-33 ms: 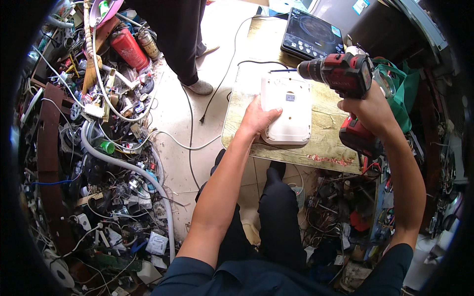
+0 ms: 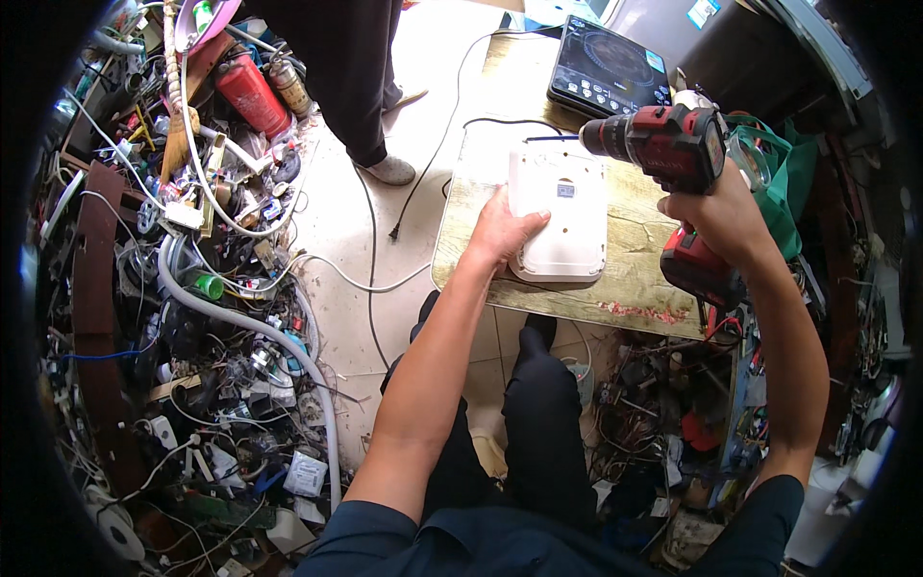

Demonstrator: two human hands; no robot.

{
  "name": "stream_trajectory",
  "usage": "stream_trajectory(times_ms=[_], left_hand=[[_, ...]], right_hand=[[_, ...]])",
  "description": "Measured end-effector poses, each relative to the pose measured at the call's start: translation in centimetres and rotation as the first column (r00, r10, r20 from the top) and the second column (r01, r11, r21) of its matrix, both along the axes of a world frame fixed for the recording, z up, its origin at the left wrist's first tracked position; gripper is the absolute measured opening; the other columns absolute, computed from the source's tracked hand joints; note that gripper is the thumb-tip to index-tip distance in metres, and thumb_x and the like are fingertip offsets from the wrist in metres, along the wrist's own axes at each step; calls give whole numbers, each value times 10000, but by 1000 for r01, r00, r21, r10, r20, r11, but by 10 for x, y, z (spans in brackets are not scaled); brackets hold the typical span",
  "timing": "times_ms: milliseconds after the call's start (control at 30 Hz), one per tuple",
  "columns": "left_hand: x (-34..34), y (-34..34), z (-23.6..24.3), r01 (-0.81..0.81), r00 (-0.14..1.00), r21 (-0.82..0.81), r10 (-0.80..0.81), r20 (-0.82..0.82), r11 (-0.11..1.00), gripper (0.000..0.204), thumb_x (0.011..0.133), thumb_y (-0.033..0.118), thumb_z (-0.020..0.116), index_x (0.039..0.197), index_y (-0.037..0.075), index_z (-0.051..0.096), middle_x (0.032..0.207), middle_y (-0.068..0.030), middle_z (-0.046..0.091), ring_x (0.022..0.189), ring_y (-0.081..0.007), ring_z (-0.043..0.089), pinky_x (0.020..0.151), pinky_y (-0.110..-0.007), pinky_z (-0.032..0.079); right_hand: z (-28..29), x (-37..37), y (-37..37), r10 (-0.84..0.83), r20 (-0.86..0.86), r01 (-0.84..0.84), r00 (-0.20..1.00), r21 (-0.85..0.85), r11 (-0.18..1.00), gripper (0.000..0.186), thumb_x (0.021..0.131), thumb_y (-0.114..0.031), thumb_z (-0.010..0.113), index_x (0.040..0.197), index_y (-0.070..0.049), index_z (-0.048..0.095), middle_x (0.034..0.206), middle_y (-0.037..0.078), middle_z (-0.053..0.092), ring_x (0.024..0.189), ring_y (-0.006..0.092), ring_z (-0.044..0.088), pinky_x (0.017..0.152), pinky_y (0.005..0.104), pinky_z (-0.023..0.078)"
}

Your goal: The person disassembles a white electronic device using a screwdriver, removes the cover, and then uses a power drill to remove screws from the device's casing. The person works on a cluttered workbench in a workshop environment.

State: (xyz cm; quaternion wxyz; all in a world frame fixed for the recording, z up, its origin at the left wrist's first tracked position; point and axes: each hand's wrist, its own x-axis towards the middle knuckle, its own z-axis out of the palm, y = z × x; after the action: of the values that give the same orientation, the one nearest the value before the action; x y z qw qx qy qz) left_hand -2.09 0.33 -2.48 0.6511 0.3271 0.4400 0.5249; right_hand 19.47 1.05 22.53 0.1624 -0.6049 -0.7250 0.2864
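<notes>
My left hand (image 2: pixel 505 231) grips the left side of a white plastic appliance housing (image 2: pixel 567 231), thumb on top; its other fingers are partly hidden at the edge. The housing is a rounded rectangle with small holes and a small grey label, and it is on a wooden-topped table (image 2: pixel 635 260). My right hand (image 2: pixel 719 216) is wrapped round the handle of a red and black cordless drill (image 2: pixel 663 142). The drill lies level, its long dark bit (image 2: pixel 551 137) pointing left across the far end of the housing. Whether the bit touches the housing I cannot tell.
A black induction cooker (image 2: pixel 611 67) sits at the table's far end. Beside the drill hangs a green bag (image 2: pixel 784 188). Another person's leg (image 2: pixel 351 87) stands beyond the table's left side. Cables (image 2: pixel 370 250) cross the floor, and heaped parts (image 2: pixel 231 375) fill the left.
</notes>
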Motion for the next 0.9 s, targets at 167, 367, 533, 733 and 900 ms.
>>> stream_trajectory(times_ms=[167, 367, 533, 733, 900], left_hand=[[0, 0, 3, 3, 1000, -8, -3, 1, 1000, 472, 910, -25, 742, 1327, -70, 523, 1203, -198, 703, 1040, -251, 722, 908, -379, 619], [1, -1, 8, 7, 1000, -23, -7, -16, 1000, 487, 908, -26, 744, 1331, -79, 511, 1210, -210, 695, 1034, -260, 725, 897, -375, 629], [0, -2, 10, 17, 1000, 20, -17, -9, 1000, 506, 906, -23, 744, 1344, -89, 498, 1211, -216, 691, 1024, -259, 728, 894, -371, 630], [0, -1, -2, 32, 999, 89, -28, -40, 996, 534, 906, 16, 754, 1358, -90, 491, 1212, -198, 688, 1041, -239, 720, 910, -360, 619], [0, 0, -11, -20, 997, 131, 30, -74, 991, 493, 852, 45, 797, 1286, -62, 590, 1148, -153, 724, 997, -206, 717, 884, -354, 606]], right_hand=[[-12, 8, 1, 50, -41, -50, 998, 13, 999, 376, 734, -26, 773, 1103, 8, 708, 862, 37, 677, 743, 146, 610, 707, 315, 507], [-13, 7, 1, 2, -9, -2, 1000, -27, 1000, 387, 729, -21, 774, 1109, 0, 706, 911, 42, 684, 796, 144, 624, 740, 309, 510], [-6, 3, 3, -44, -12, 43, 999, -79, 996, 354, 725, -16, 768, 1072, 7, 699, 867, 39, 673, 738, 147, 618, 701, 319, 509], [12, -10, 15, 70, 37, -69, 997, -22, 997, 304, 721, 5, 753, 1016, 18, 683, 798, 34, 650, 689, 150, 599, 657, 328, 493], [18, -17, 31, 71, 120, -65, 990, -54, 996, 272, 705, 27, 728, 967, 8, 658, 775, 30, 629, 641, 130, 565, 587, 307, 461]])
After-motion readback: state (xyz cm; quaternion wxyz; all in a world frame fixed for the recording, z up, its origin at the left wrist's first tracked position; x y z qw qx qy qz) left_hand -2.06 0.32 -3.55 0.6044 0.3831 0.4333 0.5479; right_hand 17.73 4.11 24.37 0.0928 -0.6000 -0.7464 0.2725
